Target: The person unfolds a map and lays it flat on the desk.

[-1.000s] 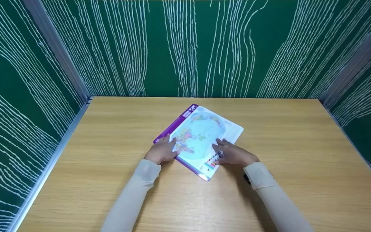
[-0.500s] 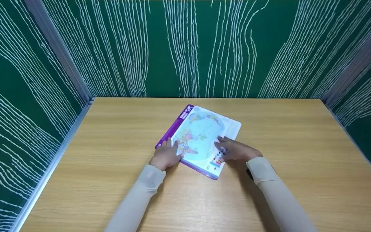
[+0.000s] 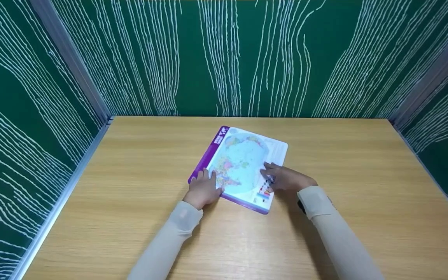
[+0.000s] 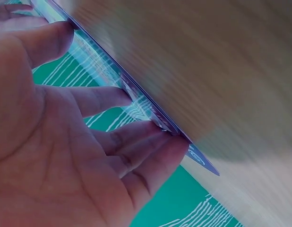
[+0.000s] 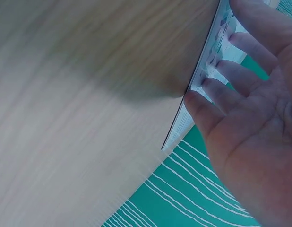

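Note:
A thin, glossy world map sheet (image 3: pixel 243 155) with a purple strip along its left side lies turned at an angle on the table, seen in the head view. My left hand (image 3: pixel 202 189) rests its fingertips on the map's lower left corner, over the purple strip. In the left wrist view its fingers (image 4: pixel 155 165) reach across the sheet's edge, spread and slightly bent. On the opposite side, my right hand (image 3: pixel 288 179) touches the map's lower right part, covering some of the printed legend. Its fingers (image 5: pixel 202 111) lie relaxed on the surface in the right wrist view.
The wooden table (image 3: pixel 103 217) extends around the map on every side. Green panels with white wavy lines (image 3: pixel 193 58) stand along the back and both sides, with grey posts (image 3: pixel 72 62) at the corners.
The map has turned counterclockwise on the table: its top corner swung left and its bottom corner right. My left hand slid slightly right and toward me; my right hand shifted slightly right and away.

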A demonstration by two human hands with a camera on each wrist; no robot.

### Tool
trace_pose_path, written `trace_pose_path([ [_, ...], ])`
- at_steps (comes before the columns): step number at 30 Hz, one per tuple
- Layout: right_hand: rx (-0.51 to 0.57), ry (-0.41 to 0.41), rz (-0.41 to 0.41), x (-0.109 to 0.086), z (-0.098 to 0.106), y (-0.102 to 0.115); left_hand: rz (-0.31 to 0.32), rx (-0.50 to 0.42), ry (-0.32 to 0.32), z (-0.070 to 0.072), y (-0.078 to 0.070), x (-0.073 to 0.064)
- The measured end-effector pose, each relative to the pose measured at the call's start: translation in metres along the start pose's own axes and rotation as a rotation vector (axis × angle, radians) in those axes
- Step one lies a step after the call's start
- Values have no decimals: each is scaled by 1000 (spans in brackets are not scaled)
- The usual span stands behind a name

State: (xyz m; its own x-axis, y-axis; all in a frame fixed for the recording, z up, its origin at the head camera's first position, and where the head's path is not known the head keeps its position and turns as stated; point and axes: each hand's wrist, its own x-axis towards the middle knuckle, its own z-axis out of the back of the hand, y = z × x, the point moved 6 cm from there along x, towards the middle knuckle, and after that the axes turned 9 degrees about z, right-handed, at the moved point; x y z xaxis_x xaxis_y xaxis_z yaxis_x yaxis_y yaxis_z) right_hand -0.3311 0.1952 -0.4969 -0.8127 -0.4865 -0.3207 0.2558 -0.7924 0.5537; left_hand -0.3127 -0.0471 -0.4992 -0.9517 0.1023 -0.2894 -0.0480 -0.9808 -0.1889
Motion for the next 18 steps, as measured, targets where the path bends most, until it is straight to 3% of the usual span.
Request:
trace_pose_path([
  [7,64,-25,7,-5,2,-2,-4,-21,6,1,1,0],
  [18,-54,-28,34,-9,-1,3,-58,-194,88,10,16,4],
])
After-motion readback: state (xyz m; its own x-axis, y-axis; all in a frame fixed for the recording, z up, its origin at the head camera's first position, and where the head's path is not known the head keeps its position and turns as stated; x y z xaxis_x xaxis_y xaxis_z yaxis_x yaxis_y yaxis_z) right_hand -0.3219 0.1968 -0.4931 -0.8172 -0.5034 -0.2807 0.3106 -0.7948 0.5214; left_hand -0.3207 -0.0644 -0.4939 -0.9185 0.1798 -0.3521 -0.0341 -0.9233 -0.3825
